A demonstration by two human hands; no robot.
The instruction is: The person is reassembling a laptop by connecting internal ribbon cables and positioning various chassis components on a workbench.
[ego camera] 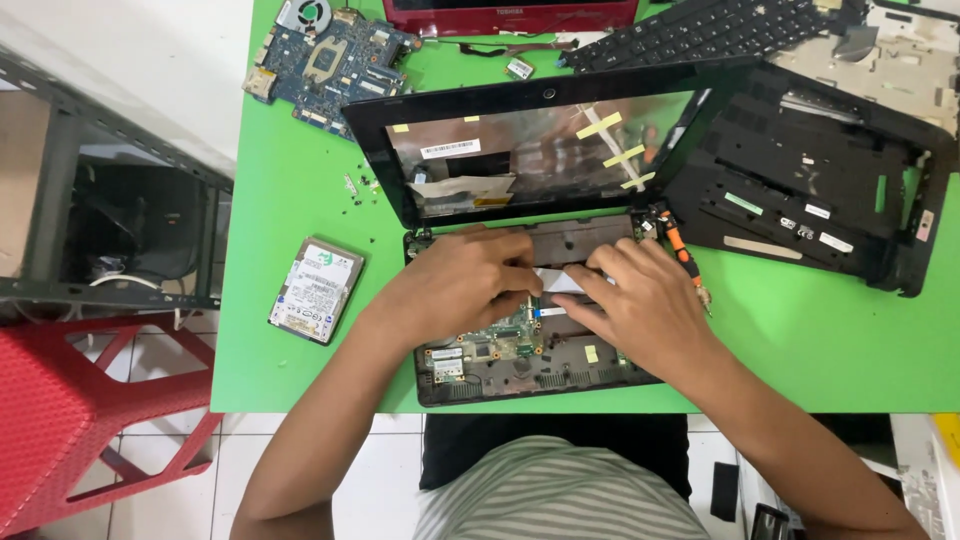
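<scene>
Both my left hand (470,280) and right hand (640,300) pinch the white ribbon cable (556,284) over the opened laptop base (520,365), steadying it; hard drive (316,290) parked at 9 o'clock.

Bare green surface (800,340) is left open right of the opened laptop base (530,365). Passage behind is blocked by the raised screen frame (540,150), and the left side is narrowed by a hard drive (316,289).

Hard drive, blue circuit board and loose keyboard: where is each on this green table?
Hard drive (316,290), head view: middle of its labelled top face.
Blue circuit board (328,62), head view: centre of the board.
Loose keyboard (715,28), head view: middle of its black keys.
</scene>
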